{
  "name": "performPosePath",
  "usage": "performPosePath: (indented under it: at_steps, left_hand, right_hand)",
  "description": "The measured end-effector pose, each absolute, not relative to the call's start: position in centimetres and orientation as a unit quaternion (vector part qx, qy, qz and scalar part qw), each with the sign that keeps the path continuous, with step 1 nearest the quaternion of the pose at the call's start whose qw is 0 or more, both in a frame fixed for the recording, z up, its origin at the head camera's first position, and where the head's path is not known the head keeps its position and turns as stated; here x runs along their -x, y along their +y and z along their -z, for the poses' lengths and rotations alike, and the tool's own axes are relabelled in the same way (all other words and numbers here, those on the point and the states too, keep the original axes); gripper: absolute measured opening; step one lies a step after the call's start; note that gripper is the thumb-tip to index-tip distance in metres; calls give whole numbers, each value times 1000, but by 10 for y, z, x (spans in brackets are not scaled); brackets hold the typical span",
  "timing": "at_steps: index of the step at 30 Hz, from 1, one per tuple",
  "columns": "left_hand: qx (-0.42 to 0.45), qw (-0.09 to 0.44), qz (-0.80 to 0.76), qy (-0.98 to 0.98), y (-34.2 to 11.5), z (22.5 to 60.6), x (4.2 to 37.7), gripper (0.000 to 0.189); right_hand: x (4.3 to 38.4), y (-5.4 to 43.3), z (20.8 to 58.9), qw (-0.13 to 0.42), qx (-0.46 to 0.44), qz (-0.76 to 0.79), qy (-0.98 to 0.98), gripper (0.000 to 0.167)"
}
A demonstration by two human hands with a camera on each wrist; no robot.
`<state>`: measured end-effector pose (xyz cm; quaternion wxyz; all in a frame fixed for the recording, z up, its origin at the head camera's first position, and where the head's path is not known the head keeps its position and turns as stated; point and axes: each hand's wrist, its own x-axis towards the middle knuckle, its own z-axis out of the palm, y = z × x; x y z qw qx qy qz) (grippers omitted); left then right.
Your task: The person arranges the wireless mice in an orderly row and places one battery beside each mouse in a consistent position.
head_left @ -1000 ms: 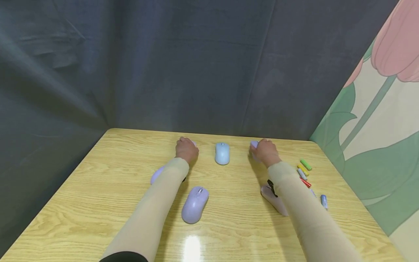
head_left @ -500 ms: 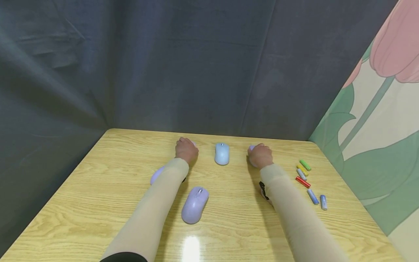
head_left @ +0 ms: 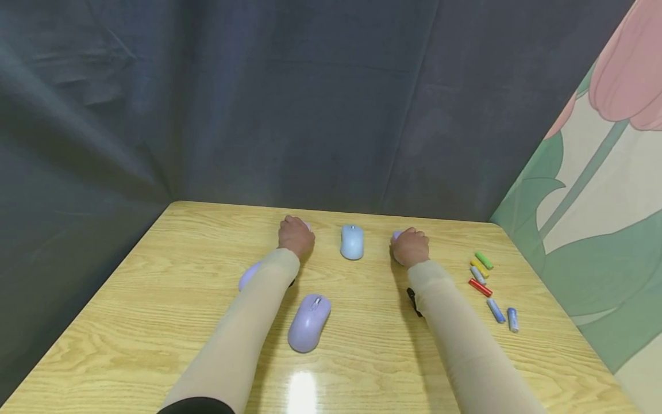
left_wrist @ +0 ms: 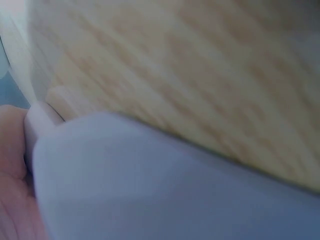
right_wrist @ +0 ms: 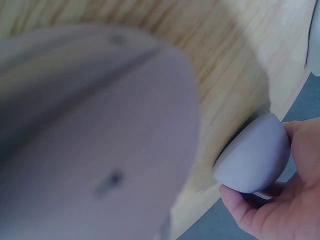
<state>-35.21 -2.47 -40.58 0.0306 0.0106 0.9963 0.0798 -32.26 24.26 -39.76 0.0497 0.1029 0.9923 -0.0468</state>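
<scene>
Near the far edge of the table, my left hand (head_left: 296, 237) grips a lavender computer mouse (head_left: 308, 226), mostly covered by the fingers in the head view. In the left wrist view the fingers (left_wrist: 12, 150) lie against its pale side at the left edge. My right hand (head_left: 410, 247) holds another lavender mouse (right_wrist: 257, 152), thumb and fingers on opposite sides of its body. Between the two hands a light blue mouse (head_left: 352, 242) lies on the wooden table (head_left: 372, 333).
A lavender mouse (head_left: 309, 323) lies right of my left forearm; another (head_left: 250, 275) is partly hidden by it. A large pinkish mouse (right_wrist: 110, 150) fills the right wrist view's left side. Several coloured crayon-like sticks (head_left: 480, 287) lie at right. A dark curtain (head_left: 310, 115) hangs behind.
My right hand has moved left and slightly toward me with the lavender mouse. Its forearm now hides the pinkish mouse and uncovers more sticks. My left hand has stayed in place.
</scene>
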Motion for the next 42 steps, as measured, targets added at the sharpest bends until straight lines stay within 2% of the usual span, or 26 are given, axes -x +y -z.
performPosePath:
  at_steps: [13, 42]
  left_hand:
    - [-14, 14, -94, 995, -26, 417, 363, 62]
    - [-10, 16, -110, 994, -28, 416, 363, 70]
  right_hand:
    - [328, 246, 401, 46, -84, -10, 995, 59]
    - [327, 243, 402, 42, -105, -2, 994, 61]
